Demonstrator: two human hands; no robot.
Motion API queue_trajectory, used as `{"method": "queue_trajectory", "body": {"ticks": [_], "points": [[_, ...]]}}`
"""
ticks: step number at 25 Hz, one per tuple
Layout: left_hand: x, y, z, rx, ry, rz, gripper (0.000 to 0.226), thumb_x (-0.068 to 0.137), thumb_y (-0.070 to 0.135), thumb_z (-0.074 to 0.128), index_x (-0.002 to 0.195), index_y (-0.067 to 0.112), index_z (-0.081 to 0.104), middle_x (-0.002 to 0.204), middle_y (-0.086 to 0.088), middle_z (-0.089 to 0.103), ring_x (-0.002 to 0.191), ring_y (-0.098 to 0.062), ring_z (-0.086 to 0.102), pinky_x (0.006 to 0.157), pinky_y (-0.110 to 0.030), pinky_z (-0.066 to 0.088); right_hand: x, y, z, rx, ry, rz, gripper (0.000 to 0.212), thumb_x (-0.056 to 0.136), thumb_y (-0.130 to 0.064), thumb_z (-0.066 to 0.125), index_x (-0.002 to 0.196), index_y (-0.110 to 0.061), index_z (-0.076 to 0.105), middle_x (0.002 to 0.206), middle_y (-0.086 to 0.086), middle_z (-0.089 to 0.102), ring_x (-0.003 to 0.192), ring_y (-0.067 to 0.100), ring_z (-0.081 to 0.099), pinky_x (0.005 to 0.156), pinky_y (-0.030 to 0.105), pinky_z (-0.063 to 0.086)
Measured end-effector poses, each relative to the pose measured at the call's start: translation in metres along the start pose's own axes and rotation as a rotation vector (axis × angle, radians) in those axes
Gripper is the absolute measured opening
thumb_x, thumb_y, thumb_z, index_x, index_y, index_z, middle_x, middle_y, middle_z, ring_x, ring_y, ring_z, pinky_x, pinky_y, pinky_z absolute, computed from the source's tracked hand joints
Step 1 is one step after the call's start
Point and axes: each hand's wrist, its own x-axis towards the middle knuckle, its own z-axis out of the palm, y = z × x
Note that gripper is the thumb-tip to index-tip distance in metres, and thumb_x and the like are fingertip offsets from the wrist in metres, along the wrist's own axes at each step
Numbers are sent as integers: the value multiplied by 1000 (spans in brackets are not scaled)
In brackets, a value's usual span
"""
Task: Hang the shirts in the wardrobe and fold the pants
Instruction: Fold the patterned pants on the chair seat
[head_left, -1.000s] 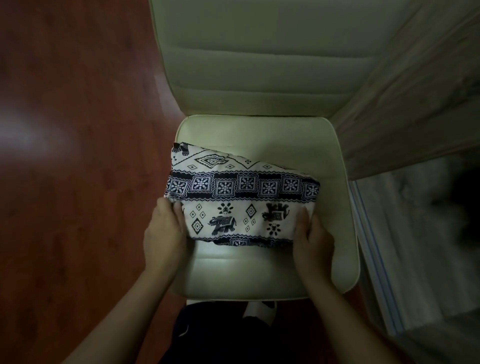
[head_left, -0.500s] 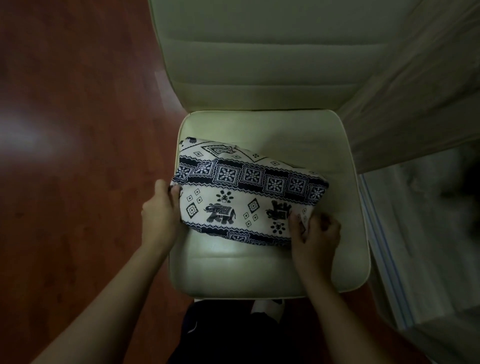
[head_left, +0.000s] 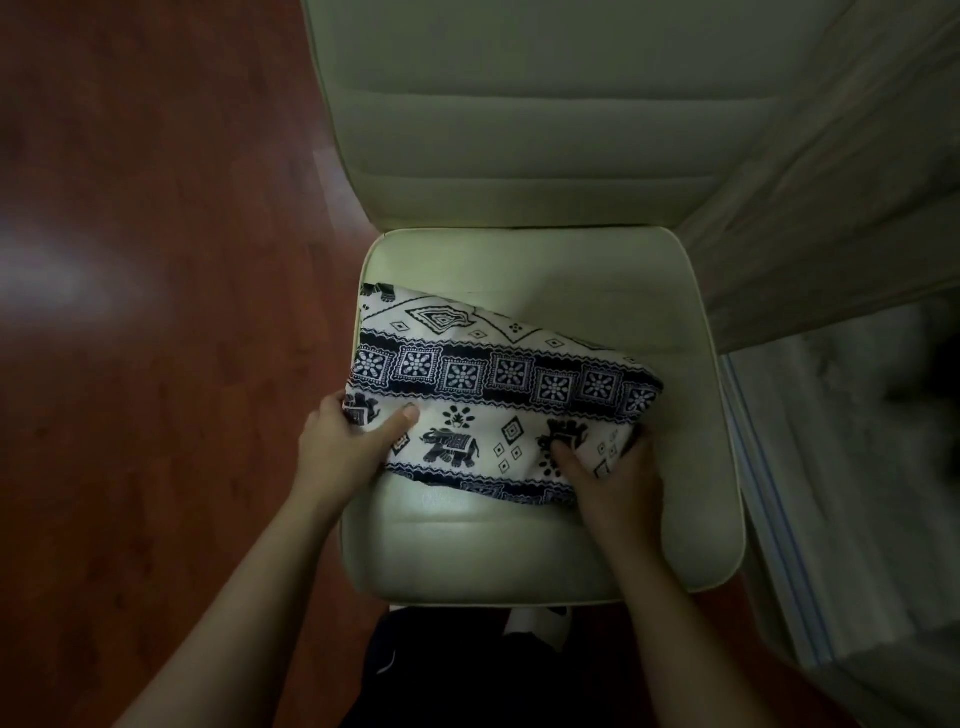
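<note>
Cream chair seat (head_left: 675, 332) holds folded elephant-print pants (head_left: 498, 384) — left hand (head_left: 348, 447) and right hand (head_left: 613, 478) pinch its ends.

Both forearms bare to the frame edge, no sleeves visible; left hand (head_left: 347, 447) and right hand (head_left: 615, 480) ungloved. At 6 o'clock, dark trousers (head_left: 457, 680) and, apparently, a white sock (head_left: 537, 623).

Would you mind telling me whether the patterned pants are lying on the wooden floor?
No, the folded patterned pants rest on the cream chair seat, gripped by both hands.
</note>
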Motion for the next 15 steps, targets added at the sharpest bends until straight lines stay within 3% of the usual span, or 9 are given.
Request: {"method": "queue_trajectory", "body": {"ticks": [2,5,9,11,15], "points": [[-2,5,2,-71,36,-44,70,64,58,76,114,13,57,108,1,63,96,-20,58,80,-31,45,1,-1,2,93,-62,28,50,74,-25,77,115,-10,53,100,-1,59,98,23,61,76,24,43],[-13,19,0,-93,154,98,39,73,43,75,97,16,60,96,3,66,89,-18,61,74,-29,44,-3,-11,-2,124,-43,-23,29,79,-22,73,102,-7,63,90,1,65,86,20,64,68,22,44],[-44,61,-23,-232,268,257,32,79,34,73,91,11,55,81,5,64,76,-21,62,61,-28,46,-21,-58,-34,223,64,-207,24,82,-17,69,104,-16,59,91,-7,62,80,4,59,64,13,44],[-63,96,-47,-302,282,340,31,79,33,73,91,11,54,79,6,65,73,-21,63,62,-26,47,-32,-95,-66,241,128,-324,25,82,-16,69,102,-21,55,91,-8,61,82,5,60,65,13,44],[-100,194,-111,-408,267,554,26,77,30,75,93,23,56,80,16,65,73,4,59,59,-4,41,-51,-187,-156,150,340,-538,20,79,-15,72,94,-12,59,85,3,62,78,20,61,60,24,45]]}}
